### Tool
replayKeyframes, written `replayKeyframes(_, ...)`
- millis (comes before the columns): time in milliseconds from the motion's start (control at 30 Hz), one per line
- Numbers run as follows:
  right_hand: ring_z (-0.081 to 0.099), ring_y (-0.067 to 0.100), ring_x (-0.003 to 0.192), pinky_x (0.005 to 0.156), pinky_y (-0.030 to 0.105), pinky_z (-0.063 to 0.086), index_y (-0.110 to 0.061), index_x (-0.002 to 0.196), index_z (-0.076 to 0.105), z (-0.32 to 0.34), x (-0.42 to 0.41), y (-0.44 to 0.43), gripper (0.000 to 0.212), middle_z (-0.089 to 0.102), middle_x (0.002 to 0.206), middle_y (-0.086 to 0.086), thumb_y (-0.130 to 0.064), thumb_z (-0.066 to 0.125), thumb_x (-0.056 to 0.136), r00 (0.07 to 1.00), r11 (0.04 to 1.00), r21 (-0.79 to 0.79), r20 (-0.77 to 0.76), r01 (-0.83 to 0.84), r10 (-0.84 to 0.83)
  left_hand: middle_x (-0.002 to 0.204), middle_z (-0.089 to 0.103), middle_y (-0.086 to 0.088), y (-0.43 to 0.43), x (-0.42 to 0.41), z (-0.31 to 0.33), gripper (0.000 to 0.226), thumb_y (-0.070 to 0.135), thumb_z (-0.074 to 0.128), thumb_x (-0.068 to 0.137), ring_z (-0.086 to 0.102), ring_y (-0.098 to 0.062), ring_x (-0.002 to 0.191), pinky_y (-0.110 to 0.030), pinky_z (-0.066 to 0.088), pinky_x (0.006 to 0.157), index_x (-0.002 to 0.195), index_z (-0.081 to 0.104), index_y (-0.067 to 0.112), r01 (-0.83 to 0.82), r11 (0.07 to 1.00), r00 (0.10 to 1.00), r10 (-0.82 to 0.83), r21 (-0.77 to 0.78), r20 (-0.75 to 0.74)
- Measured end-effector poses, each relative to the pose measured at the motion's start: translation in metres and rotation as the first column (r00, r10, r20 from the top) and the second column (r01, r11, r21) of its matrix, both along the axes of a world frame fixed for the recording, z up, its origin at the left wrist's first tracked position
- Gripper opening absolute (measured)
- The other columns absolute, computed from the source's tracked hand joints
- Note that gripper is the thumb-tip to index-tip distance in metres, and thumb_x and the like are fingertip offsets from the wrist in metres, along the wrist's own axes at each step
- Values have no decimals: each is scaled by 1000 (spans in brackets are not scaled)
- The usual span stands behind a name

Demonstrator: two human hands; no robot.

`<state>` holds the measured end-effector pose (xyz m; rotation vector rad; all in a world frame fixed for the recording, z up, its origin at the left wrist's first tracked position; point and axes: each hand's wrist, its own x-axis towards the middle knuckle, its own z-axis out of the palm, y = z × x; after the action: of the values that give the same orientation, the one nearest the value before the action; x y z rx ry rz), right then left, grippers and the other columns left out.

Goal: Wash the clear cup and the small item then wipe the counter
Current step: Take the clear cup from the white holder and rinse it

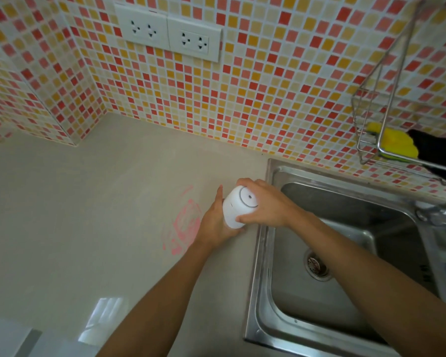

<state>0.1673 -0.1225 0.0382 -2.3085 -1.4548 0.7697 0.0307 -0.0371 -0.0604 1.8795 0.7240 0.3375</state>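
Both the left hand [214, 222] and right hand [265, 204] grasp the white cup [236, 210] upside-down on the surface [88, 228], probably before carrying it right to the sink [345, 253] for washing.

- We counted two hands, the left hand [214, 222] and the right hand [265, 204].
- We saw one white cylindrical object [238, 210], gripped by both.
- There was one desk [75, 215], bearing one pink scribble [186, 225].
- We counted one steel sink [268, 292] with one drain [316, 265].
- Two wall sockets [168, 34] sat side by side.
- One wire rack [371, 140] held one yellow sponge [397, 141] and one black item [438, 153].
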Motion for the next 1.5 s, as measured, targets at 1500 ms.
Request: replayKeyframes(1500,57,8,101,82,26,49,-33,123,37,-87,-35,-33,86,57,114,-14,-29,88,55,822,865,127,-404,486,-402,123,50,12,30,-34,35,87,35,91,57,49,-2,108,-13,36,86,128,41,23,-426,905,899,421,15,121)
